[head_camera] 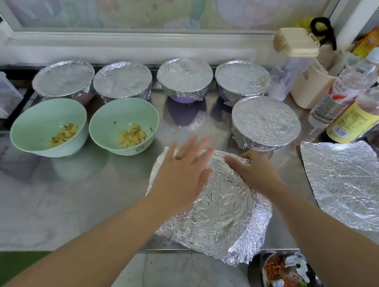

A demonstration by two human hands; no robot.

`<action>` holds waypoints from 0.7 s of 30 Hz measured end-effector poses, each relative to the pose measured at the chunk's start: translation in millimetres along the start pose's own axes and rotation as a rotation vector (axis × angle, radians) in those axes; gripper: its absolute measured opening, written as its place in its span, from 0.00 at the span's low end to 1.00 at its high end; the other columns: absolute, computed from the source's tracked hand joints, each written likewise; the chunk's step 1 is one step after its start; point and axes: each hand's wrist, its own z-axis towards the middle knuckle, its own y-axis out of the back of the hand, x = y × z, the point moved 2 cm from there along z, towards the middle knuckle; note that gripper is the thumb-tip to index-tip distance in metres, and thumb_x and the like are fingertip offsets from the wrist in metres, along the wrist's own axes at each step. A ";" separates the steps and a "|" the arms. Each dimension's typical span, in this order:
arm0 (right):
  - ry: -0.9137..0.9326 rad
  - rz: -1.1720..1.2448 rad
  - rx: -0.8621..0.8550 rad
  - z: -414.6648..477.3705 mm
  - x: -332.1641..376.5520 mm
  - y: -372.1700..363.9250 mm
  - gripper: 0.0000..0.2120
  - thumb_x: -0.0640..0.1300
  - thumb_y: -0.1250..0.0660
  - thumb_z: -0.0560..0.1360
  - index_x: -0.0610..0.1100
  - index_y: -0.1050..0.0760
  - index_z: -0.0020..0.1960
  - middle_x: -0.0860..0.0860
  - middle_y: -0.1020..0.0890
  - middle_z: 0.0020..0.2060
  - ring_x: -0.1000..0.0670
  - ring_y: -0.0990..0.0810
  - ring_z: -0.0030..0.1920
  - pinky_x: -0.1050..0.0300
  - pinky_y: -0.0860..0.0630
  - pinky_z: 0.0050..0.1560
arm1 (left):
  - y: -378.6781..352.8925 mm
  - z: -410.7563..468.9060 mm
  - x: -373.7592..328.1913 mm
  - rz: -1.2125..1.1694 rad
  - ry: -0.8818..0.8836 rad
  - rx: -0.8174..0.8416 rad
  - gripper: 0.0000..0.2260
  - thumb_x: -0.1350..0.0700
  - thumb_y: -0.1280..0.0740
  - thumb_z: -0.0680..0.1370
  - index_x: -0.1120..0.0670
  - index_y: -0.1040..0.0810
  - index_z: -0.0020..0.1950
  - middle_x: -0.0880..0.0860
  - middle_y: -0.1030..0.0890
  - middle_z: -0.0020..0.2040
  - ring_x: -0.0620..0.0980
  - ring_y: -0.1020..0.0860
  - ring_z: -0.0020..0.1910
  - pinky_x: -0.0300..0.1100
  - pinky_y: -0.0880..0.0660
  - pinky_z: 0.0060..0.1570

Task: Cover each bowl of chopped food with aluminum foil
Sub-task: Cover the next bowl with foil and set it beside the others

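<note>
Foil-covered bowl [220, 211] sits upright on the table [79, 188] under both my hands. Its crinkled silver sheet is pressed down so the round rim shows through. Being round, it has no long axis. Loose foil flaps flare out on the side nearest me, below my right wrist. My right hand [256, 171] curls its fingers over the far rim, gripping the foil. My left hand [180, 173], blurred, is spread flat above the left edge; I cannot tell whether it touches.
</note>
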 end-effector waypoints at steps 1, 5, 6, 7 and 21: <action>-0.017 0.013 0.008 0.5 0.0 -0.8 0.33 0.71 0.35 0.73 0.43 0.22 0.61 0.52 0.19 0.43 0.51 0.20 0.44 0.53 0.25 0.47 | -6.2 -1.5 -6.4 0.056 -0.070 0.096 0.26 0.45 0.55 0.83 0.51 0.38 0.80 0.49 0.41 0.81 0.52 0.46 0.81 0.59 0.46 0.78; 0.060 0.023 -0.133 -23.0 8.0 4.6 0.27 0.62 0.41 0.81 0.43 0.25 0.69 0.46 0.19 0.60 0.45 0.22 0.60 0.44 0.26 0.65 | -27.4 -7.7 -6.1 0.099 -0.029 0.217 0.30 0.42 0.58 0.82 0.53 0.40 0.81 0.50 0.45 0.82 0.52 0.47 0.81 0.59 0.45 0.77; 0.171 -0.058 -0.251 -37.1 13.0 4.1 0.25 0.58 0.42 0.82 0.43 0.26 0.71 0.45 0.22 0.65 0.44 0.26 0.66 0.40 0.32 0.71 | -29.0 -8.0 -6.9 0.115 -0.029 0.201 0.29 0.43 0.56 0.82 0.54 0.38 0.80 0.51 0.43 0.82 0.53 0.44 0.81 0.59 0.43 0.77; 0.299 -0.134 -0.339 -52.6 20.4 0.6 0.23 0.53 0.42 0.83 0.43 0.28 0.73 0.45 0.25 0.69 0.43 0.30 0.71 0.39 0.37 0.76 | -30.6 -7.0 -7.0 0.113 -0.029 0.198 0.29 0.43 0.55 0.82 0.54 0.38 0.80 0.52 0.42 0.82 0.53 0.44 0.80 0.59 0.42 0.77; 0.390 -0.431 -0.100 -67.2 21.9 -33.2 0.37 0.61 0.65 0.79 0.44 0.47 0.83 0.49 0.44 0.82 0.50 0.47 0.81 0.59 0.60 0.78 | -34.8 -3.5 -4.2 0.047 -0.035 0.165 0.30 0.44 0.56 0.82 0.55 0.39 0.81 0.51 0.40 0.81 0.49 0.42 0.80 0.51 0.43 0.78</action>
